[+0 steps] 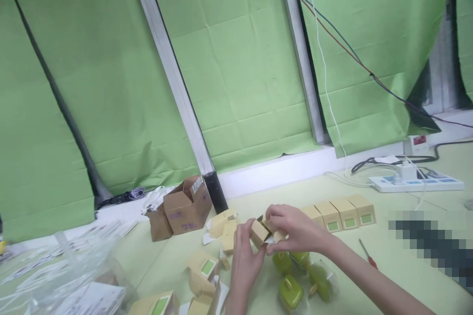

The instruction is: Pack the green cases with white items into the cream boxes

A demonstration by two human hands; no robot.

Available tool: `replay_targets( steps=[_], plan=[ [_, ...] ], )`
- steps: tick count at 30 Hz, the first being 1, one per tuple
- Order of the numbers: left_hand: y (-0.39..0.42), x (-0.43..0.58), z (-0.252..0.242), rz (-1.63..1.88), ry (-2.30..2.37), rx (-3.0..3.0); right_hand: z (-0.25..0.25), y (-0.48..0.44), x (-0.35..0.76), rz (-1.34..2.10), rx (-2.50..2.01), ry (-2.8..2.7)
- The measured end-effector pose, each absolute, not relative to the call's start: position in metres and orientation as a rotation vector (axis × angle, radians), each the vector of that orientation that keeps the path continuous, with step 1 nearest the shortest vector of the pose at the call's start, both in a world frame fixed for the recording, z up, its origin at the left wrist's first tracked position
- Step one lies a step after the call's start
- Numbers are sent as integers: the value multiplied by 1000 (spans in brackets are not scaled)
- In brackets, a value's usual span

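Observation:
Between my two hands, above the table, is a small tan cardboard box (259,234) with its flaps raised and a dark opening facing right. My left hand (244,256) is closed round its left side. At the open end, my right hand (295,229) pinches the flaps; whether something else is in those fingers is hidden. Just below lie several green rounded objects (291,293) with tan knobs, some in clear plastic bags. To the left are unfolded tan cartons (203,263) with green label windows, partly overlapping. A row of closed tan boxes (347,214) stands behind my right hand.
A screwdriver (369,256) with a red handle lies at the right. Farther back is a white power strip (417,183) with plugs and cables. An open brown carton (186,209) stands by the wall. Clear plastic bags (84,261) and white printed cards (92,299) cover the left.

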State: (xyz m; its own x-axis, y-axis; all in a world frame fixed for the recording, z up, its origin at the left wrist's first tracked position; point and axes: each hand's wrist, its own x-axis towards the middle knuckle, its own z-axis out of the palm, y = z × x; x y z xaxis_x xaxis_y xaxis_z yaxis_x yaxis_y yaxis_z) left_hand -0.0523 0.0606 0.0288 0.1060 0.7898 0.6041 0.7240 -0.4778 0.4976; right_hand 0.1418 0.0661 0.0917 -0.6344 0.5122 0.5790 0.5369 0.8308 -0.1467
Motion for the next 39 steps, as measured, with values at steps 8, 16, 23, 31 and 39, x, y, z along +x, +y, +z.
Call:
replay_targets(
  steps=[8,16,23,31,39],
  plan=[
    [56,-49,23,1172,1702,2778,86,65,132,-80,-971,-2362],
    [54,-50,30,1052,1807,2704,79,88,148,-5,-1052,-2139],
    [53,-54,34,1422,1949,2175,49,120,174,68,-1417,-2032],
    [57,-30,33,1600,1202,963,41,107,159,-27,-1086,-2362],
    [55,-29,38,1424,1033,751,35,97,132,-472,-438,-2440]
  ],
)
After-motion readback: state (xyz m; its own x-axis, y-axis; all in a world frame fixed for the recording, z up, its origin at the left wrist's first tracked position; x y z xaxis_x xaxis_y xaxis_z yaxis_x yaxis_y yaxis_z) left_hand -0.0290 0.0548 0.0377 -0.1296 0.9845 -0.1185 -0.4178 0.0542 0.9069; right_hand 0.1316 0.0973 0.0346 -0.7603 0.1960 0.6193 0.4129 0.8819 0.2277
